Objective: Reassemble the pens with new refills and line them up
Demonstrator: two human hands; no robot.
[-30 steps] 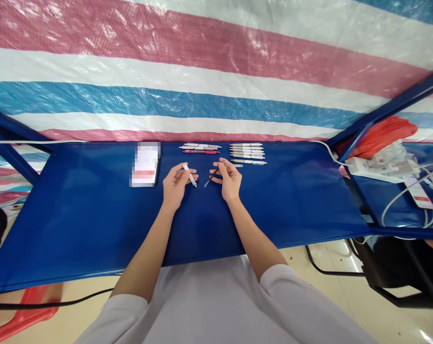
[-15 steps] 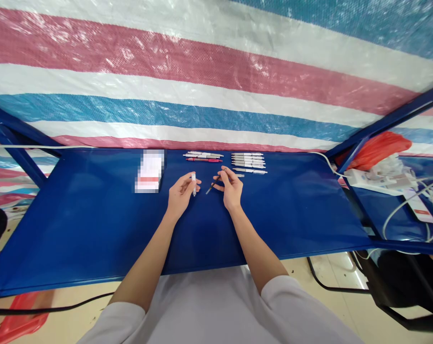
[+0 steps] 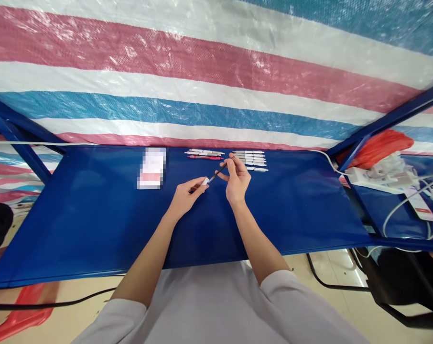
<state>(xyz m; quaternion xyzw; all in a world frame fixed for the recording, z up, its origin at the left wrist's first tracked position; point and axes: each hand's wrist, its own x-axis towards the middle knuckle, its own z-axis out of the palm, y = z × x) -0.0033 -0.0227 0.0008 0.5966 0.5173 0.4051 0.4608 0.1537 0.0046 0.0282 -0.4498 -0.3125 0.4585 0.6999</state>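
Note:
Between the thumb and fingers of my left hand (image 3: pixel 186 195) is a short white pen barrel (image 3: pixel 205 181), mostly covered by the fingers. My right hand (image 3: pixel 238 180) pinches a thin dark pen refill (image 3: pixel 218 172), which slants down to the left. The refill's lower end meets the open end of the barrel; how far inside it sits, I cannot tell. Just beyond my right hand lies a row of several white pens (image 3: pixel 251 156), partly hidden by the fingers. Further left is a small group of white pens (image 3: pixel 202 152) with a red pen (image 3: pixel 205 157) in front.
The blue table (image 3: pixel 112 229) runs up to a striped plastic sheet (image 3: pixel 188 71). A box-shaped item, blurred out (image 3: pixel 152 168), lies left of my hands. On the right are a white power strip (image 3: pixel 377 177), cables, a red plastic bag (image 3: pixel 379 148) and a phone (image 3: pixel 419 205).
My left hand has turned and moved right, tilting the barrel toward the refill. My right hand has risen slightly to the right. Barrel and refill, apart before, now meet.

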